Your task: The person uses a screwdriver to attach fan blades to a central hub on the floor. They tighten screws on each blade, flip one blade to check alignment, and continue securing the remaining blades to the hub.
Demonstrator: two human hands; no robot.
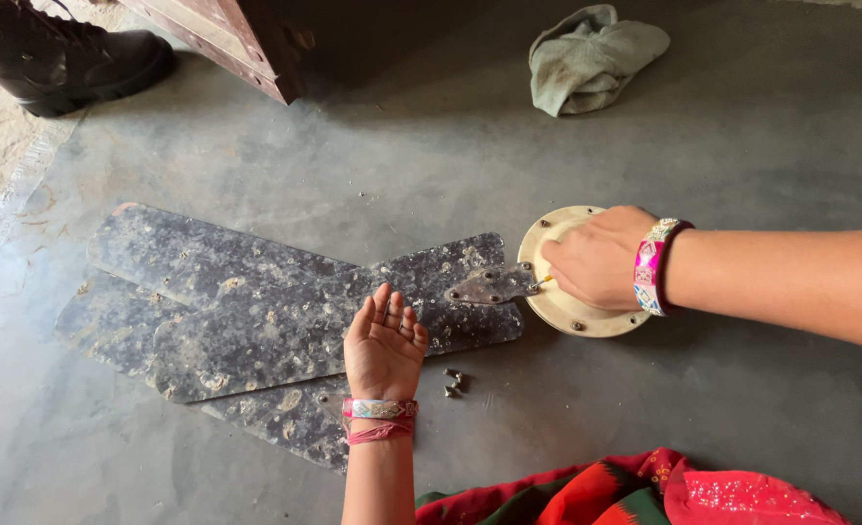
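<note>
Right now the right hand [598, 259] rests on the round cream motor plate [586, 316] at about 3 o'clock in the view, its grip closed around a small yellowish tool [545, 282] whose tip points toward 9 o'clock, at the rusty metal bracket [492, 285]. That bracket joins the plate to the top fan blade [314, 326], whose long axis runs from the plate out toward 8 o'clock. The left hand [384, 348] lies flat on this blade near its bracket end, fingers together and stretched toward 12 o'clock, pressing rather than clasping anything. So the bracket sits between the 2 hands, just beside the right one and near the left. 2 more blades [134, 326] lie stacked beneath, fanning toward 9 and 10 o'clock on the grey floor [742, 146]. A few loose screws [455, 381] lie on the floor just at 3 o'clock of the left wrist. A crumpled cloth [591, 58] lies well apart at 12 o'clock.
</note>
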